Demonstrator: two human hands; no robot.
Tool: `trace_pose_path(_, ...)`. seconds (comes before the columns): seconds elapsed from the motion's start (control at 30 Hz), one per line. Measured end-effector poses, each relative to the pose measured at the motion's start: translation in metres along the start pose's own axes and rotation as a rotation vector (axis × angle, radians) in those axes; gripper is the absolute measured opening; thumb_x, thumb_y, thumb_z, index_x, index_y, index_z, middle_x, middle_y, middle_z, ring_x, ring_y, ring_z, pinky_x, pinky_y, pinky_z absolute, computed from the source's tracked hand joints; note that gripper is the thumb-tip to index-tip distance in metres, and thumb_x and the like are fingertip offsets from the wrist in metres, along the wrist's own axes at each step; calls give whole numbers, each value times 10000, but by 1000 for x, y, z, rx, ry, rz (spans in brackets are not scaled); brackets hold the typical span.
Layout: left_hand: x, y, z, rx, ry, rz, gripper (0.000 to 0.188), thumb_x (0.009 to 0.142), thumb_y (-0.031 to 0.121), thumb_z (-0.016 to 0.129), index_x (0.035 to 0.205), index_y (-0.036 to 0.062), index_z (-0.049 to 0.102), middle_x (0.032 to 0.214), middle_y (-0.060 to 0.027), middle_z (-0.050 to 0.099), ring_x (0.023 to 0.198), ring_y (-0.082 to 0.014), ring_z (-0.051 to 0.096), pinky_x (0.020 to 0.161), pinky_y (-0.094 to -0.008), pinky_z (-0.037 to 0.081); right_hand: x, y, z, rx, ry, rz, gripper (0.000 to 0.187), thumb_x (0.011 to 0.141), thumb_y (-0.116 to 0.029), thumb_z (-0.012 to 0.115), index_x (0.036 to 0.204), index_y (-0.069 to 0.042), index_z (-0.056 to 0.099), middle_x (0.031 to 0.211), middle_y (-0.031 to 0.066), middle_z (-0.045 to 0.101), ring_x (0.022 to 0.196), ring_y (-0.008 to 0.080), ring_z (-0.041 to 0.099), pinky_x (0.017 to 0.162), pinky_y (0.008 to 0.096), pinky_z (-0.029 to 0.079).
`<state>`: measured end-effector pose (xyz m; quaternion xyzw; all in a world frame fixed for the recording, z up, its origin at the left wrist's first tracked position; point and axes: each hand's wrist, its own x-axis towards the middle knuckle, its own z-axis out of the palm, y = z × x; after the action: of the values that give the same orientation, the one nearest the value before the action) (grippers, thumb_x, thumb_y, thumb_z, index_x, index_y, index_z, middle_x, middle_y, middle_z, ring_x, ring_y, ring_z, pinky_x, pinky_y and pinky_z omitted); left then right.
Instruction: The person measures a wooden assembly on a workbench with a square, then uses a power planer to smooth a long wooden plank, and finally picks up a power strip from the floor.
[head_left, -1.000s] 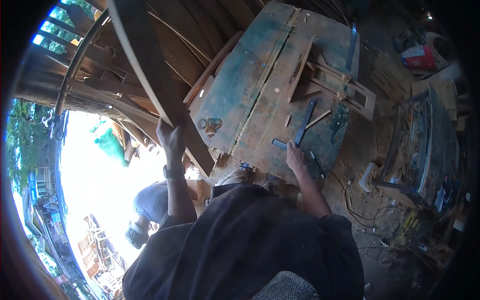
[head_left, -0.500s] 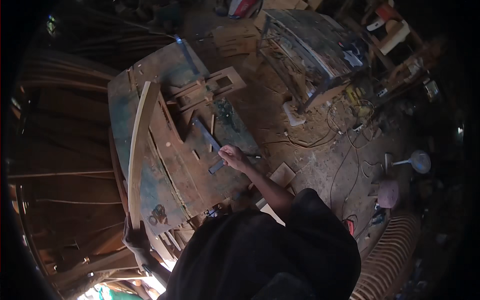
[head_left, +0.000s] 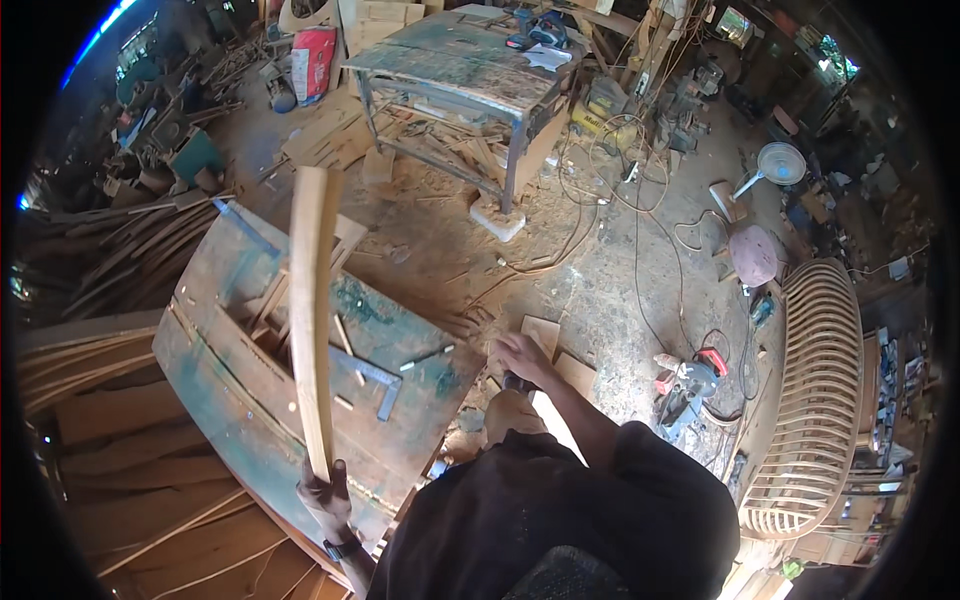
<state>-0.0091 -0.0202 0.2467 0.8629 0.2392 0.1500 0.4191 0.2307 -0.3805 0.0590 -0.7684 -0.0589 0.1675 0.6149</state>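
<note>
A long, slightly curved wooden piece (head_left: 312,330) stands up over the left part of the worktable. My left hand (head_left: 326,497), with a dark band at the wrist, is closed round its lower end. To the right, just past the table's edge, my right hand (head_left: 524,358) hovers with loosely bent fingers and nothing visible in it. A blue try square (head_left: 384,378) lies on the worktable (head_left: 240,350), beside a marker pen (head_left: 427,358) and thin wood strips (head_left: 350,350). Behind the held piece, a wooden frame is partly hidden.
A second table (head_left: 450,62) stands farther off, scraps beneath it. Cables (head_left: 640,225) trail over the dusty floor near a red-handled power tool (head_left: 688,385). A slatted wooden frame (head_left: 805,400) and a fan (head_left: 780,163) are at the right. Boards (head_left: 150,480) lean at the left.
My right hand has let go of the try square and moved right, off the table. The wooden piece, in my left hand, now stands more upright. The view has turned up and right.
</note>
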Motion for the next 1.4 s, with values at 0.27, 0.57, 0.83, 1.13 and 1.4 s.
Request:
trace_pose_path(0.27,78,58,164,-482,-11,-47,435,902,205,711,1220,-57,572,1046,-169,687,942,-244,664,866,-379,535,52,170,-208,-344,4,597,433,925,-442,652,1061,-31,649,870,146,709,670,203,697,572,307,542)
trace_pose_path(0.57,201,152,301,-519,-130,-222,475,909,121,666,1306,-79,497,1056,-196,666,916,-267,665,831,-369,560,43,220,-380,-474,418,568,366,906,-348,642,934,17,656,757,173,685,621,253,689,621,397,549)
trace_pose_path(0.83,300,185,409,-391,-302,-166,371,890,122,632,1227,-26,581,985,-91,643,848,-186,599,735,-316,491,-38,235,-392,-123,551,938,366,902,-348,638,975,10,653,785,163,709,629,246,707,696,392,563)
trace_pose_path(1.13,379,251,498,-507,-373,-140,284,920,122,611,1162,-26,596,961,-114,678,794,-201,644,727,-334,524,-22,244,-401,296,663,1115,317,903,-318,693,1015,-27,638,802,118,669,601,232,680,529,375,564)
trace_pose_path(1.4,532,280,612,-448,-249,-128,316,898,226,698,1056,-47,689,922,-81,687,795,-154,617,721,-296,500,128,233,-508,275,722,927,298,937,-304,652,1063,-35,635,823,108,668,620,206,667,539,341,551)
